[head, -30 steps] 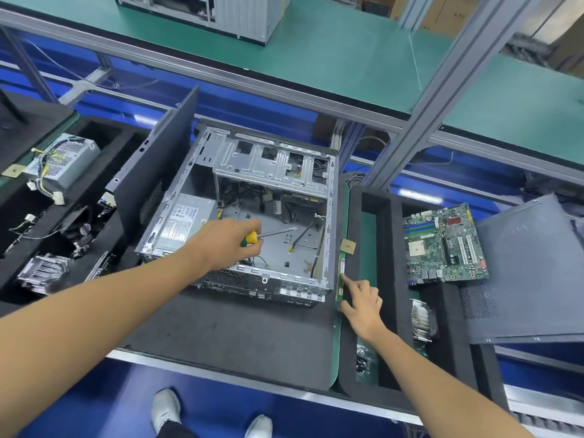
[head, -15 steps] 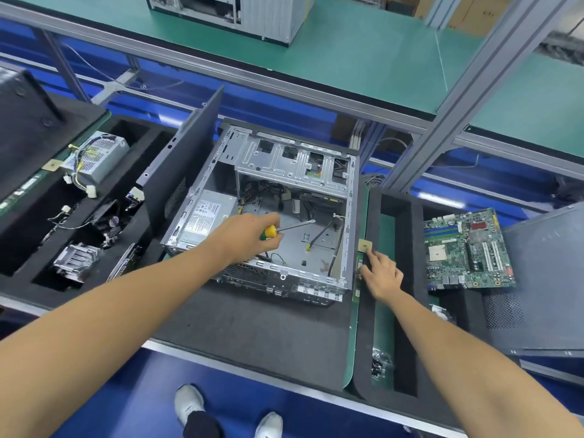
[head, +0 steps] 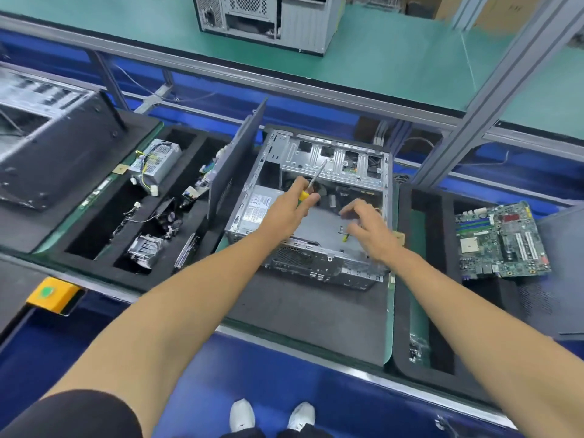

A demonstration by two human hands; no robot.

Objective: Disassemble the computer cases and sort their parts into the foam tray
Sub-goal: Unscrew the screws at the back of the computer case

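Observation:
An open silver computer case point(head: 319, 263) lies on its side on a black mat, its power supply point(head: 257, 207) still inside at the left. My left hand point(head: 289, 213) grips a yellow-and-green screwdriver point(head: 311, 184) whose shaft points up toward the drive cage. My right hand point(head: 366, 229) hovers inside the case over its bare floor, fingers loosely curled and holding nothing. A green motherboard point(head: 499, 241) lies on the foam tray point(head: 439, 279) to the right. Another foam tray point(head: 79, 245) at the left holds a power supply point(head: 156, 162), a heatsink point(head: 143, 251) and small parts.
A dark side panel point(head: 237, 165) stands upright between the left tray and the case. Another case point(head: 265, 20) sits on the green upper shelf. A dark case point(head: 47, 147) lies at far left. A yellow button box point(head: 52, 294) sits at the bench's front edge. Aluminium posts frame the bench.
My right hand left the tray edge and moved into the case. My left hand lifted and turned the screwdriver's shaft upward toward the drive cage. The view shifted to the left.

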